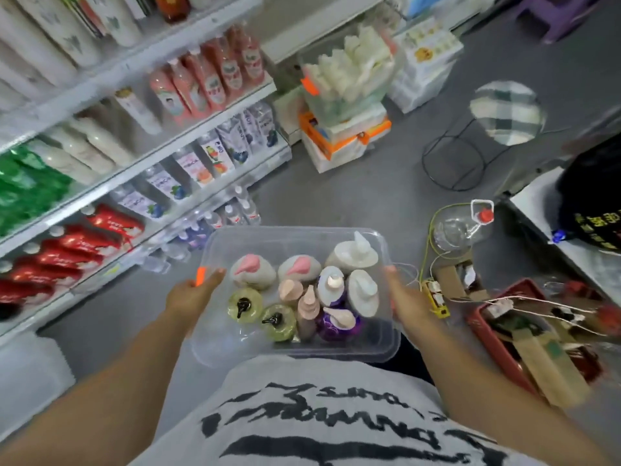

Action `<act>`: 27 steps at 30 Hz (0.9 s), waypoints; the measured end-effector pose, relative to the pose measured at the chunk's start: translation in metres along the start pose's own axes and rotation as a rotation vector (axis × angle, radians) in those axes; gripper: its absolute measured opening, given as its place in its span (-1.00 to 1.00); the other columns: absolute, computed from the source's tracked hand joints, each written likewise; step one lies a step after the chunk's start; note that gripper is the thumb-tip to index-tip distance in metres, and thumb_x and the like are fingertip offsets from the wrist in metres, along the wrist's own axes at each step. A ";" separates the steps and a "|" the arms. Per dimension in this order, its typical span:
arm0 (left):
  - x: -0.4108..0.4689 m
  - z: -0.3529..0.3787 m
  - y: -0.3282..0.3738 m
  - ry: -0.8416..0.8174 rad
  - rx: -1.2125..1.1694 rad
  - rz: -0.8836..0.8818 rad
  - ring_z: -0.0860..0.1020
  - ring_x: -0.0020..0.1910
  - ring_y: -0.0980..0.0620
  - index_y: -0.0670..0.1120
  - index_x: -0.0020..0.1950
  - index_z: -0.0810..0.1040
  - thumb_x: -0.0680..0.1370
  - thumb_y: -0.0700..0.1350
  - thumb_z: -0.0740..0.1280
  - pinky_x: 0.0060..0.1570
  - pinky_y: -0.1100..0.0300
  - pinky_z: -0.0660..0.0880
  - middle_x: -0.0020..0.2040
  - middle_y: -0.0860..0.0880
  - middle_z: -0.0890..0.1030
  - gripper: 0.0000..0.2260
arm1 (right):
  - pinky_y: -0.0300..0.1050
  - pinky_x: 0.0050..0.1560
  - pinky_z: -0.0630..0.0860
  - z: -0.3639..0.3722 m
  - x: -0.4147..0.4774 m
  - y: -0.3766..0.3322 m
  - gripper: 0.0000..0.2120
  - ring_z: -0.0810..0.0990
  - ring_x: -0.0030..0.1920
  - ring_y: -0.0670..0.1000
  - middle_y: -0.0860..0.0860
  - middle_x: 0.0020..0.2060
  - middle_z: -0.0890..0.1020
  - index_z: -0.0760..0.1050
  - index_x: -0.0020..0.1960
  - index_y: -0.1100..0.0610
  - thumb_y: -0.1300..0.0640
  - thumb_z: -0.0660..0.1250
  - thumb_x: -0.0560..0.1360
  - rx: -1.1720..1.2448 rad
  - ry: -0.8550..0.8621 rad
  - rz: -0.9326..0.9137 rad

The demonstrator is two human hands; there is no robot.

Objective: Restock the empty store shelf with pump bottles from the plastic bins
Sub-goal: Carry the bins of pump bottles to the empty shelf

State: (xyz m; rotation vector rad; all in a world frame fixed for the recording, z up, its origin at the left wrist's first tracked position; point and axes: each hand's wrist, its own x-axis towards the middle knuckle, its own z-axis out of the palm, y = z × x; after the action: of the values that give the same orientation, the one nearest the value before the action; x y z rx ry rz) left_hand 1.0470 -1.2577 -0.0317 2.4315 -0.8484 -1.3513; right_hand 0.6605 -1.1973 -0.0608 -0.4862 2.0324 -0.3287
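A clear plastic bin [235, 240] is held in front of my body above the grey floor. My left hand [191, 292] grips its left rim by an orange tag, thumb on top. On the opposite rim my right hand [400, 294] holds on. Inside stand several pump bottles: two white ones with pink pumps [252, 269], two yellow-green ones with black pumps [245, 306], peach ones [307, 306], purple ones [336, 324] and white ones [359, 253]. The store shelves [174, 136] on my left are full of bottles and pouches.
A second clear bin [349, 75] of white bottles sits on stacked cartons ahead. A round checked stool [505, 111] stands to the right. A large empty jug [460, 227], cables and a red crate [494, 338] of clutter lie at right beside a white counter.
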 end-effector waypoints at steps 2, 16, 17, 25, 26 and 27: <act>0.019 0.000 0.017 0.005 0.019 -0.008 0.48 -0.23 -0.13 -0.18 -0.16 0.52 0.40 0.31 0.44 -0.18 0.07 0.38 -0.21 -0.15 0.52 -0.48 | 0.01 0.01 0.51 0.002 0.008 -0.020 -0.21 0.59 -0.08 0.14 0.11 -0.15 0.61 0.55 -0.16 0.12 -0.60 0.02 0.44 -0.020 -0.042 0.014; 0.084 0.106 0.226 0.037 -0.123 0.017 0.57 0.13 -0.25 -0.18 0.15 0.60 0.27 0.44 0.44 0.17 -0.09 0.51 0.21 -0.27 0.58 -0.23 | -0.06 -0.22 0.37 -0.119 0.167 -0.202 -0.35 0.44 -0.29 0.06 0.05 -0.33 0.46 0.37 -0.25 0.09 -0.53 0.34 0.34 -0.101 -0.099 -0.153; 0.082 0.120 0.253 0.038 -0.126 0.060 0.58 0.07 -0.25 -0.20 0.09 0.61 0.33 0.40 0.44 0.10 -0.06 0.49 0.17 -0.30 0.60 -0.30 | -0.05 -0.22 0.35 -0.137 0.180 -0.215 -0.37 0.43 -0.28 0.07 0.05 -0.32 0.45 0.36 -0.26 0.09 -0.51 0.34 0.36 -0.092 -0.072 -0.170; 0.106 0.216 0.429 -0.043 -0.021 0.229 0.60 -0.15 -0.19 -0.20 -0.16 0.58 0.35 0.44 0.37 -0.13 0.03 0.46 -0.20 -0.20 0.61 -0.35 | 0.00 -0.13 0.40 -0.249 0.259 -0.266 -0.27 0.50 -0.21 0.08 0.07 -0.23 0.55 0.51 -0.16 0.15 -0.57 0.34 0.29 0.163 0.100 -0.107; 0.109 0.226 0.449 -0.066 0.017 0.246 0.59 -0.18 -0.18 -0.20 -0.15 0.58 0.38 0.42 0.36 -0.16 0.04 0.44 -0.21 -0.19 0.59 -0.36 | -0.01 -0.12 0.40 -0.258 0.265 -0.270 -0.33 0.50 -0.21 0.07 0.06 -0.23 0.55 0.51 -0.15 0.14 -0.51 0.35 0.35 0.187 0.101 -0.090; 0.114 0.237 0.469 -0.081 0.054 0.267 0.56 -0.21 -0.16 -0.22 -0.13 0.59 0.41 0.39 0.36 -0.19 0.05 0.42 -0.22 -0.18 0.58 -0.38 | -0.01 -0.09 0.42 -0.265 0.273 -0.273 -0.38 0.51 -0.20 0.06 0.05 -0.21 0.57 0.53 -0.12 0.14 -0.47 0.35 0.40 0.201 0.100 -0.069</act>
State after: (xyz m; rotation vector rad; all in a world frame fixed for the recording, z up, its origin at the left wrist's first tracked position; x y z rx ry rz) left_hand 0.7205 -1.6848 -0.0254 2.2156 -1.1956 -1.3471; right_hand 0.3636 -1.5583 -0.0275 -0.4220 2.0554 -0.6037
